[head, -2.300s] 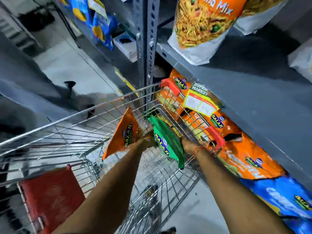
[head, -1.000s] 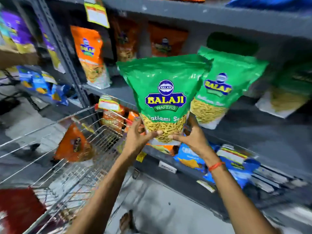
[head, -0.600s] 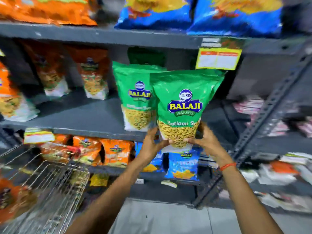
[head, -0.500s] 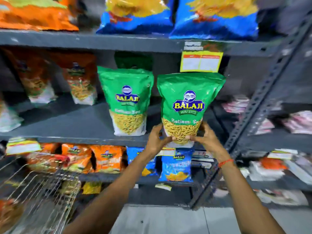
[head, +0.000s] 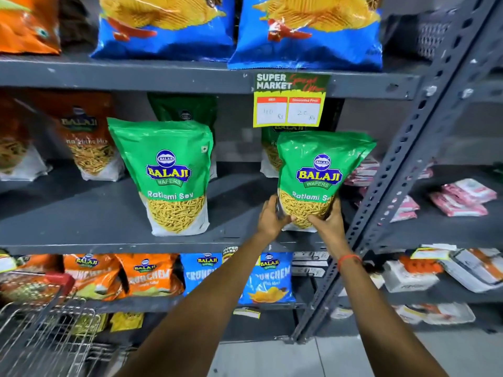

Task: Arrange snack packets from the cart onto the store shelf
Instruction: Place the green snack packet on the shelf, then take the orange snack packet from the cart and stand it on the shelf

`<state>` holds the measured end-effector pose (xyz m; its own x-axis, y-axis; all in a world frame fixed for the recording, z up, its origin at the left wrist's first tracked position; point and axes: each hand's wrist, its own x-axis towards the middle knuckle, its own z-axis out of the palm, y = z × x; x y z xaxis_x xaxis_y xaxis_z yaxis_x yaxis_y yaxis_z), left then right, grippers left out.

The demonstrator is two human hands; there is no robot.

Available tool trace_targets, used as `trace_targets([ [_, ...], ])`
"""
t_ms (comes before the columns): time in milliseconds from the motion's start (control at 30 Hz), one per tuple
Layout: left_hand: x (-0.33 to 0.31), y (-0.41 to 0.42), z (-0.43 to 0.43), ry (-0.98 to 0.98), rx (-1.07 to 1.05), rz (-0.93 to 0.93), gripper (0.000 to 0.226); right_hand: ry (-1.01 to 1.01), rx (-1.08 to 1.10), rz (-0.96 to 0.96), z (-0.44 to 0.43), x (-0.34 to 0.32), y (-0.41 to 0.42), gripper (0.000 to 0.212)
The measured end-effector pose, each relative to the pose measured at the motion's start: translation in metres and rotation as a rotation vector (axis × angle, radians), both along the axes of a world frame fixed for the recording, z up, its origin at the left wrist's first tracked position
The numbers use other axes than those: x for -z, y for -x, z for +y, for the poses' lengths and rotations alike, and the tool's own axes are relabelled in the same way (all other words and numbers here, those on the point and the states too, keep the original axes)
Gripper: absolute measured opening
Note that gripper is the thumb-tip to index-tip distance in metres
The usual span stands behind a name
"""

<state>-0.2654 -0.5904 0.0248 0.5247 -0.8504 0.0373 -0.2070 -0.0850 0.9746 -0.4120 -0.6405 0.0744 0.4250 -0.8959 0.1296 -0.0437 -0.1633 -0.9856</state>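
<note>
I hold a green Balaji Ratlami Sev packet (head: 321, 170) upright at the right end of the middle grey shelf (head: 89, 213). My left hand (head: 270, 217) grips its lower left corner and my right hand (head: 328, 223) grips its lower right. Its base is at the shelf's front edge. A second green Sev packet (head: 171, 175) stands on the same shelf to the left, apart from mine. Two more green packets stand behind, partly hidden. The wire cart (head: 46, 338) shows at the bottom left corner.
A yellow price tag (head: 290, 100) hangs just above my packet. A slanted grey shelf upright (head: 402, 170) stands close on the right. Orange mix packets (head: 87, 142) fill the shelf's left part. Blue chip bags (head: 307, 31) sit above, orange and blue Crunchem packets (head: 269, 278) below.
I lifted the green packet out of the cart with both hands and carried it up and right to the middle shelf, past the standing green packet. It now sits further right and deeper.
</note>
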Motion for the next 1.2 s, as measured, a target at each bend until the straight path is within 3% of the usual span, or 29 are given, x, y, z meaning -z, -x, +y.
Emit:
trace_targets([
  [200, -0.026, 0.011, 0.026, 0.025, 0.012, -0.121, 0.088, 0.048, 0.256, 0.110, 0.025, 0.006, -0.013, 0.092],
  [333, -0.040, 0.005, 0.071, 0.164, -0.088, -0.250, 0.070, 0.384, 0.393, 0.038, 0.078, 0.002, -0.045, 0.071],
  [500, -0.058, -0.032, 0.170, 0.299, -0.331, -0.268, 0.044, 0.556, 0.229, -0.075, 0.162, -0.011, -0.112, 0.057],
  [700, -0.052, -0.108, 0.304, 0.228, -0.663, -0.337, 0.032, 0.528, -0.067, -0.152, 0.277, -0.016, -0.211, 0.054],
  [933, -0.011, -0.201, 0.446, 0.078, -0.976, -0.282, 0.022, 0.539, -0.408, -0.124, 0.413, 0.014, -0.320, 0.043],
  [1200, 0.068, -0.252, 0.586, -0.193, -1.274, -0.073, 0.011, 0.531, -0.835, 0.157, 0.532, 0.098, -0.412, 0.049],
])
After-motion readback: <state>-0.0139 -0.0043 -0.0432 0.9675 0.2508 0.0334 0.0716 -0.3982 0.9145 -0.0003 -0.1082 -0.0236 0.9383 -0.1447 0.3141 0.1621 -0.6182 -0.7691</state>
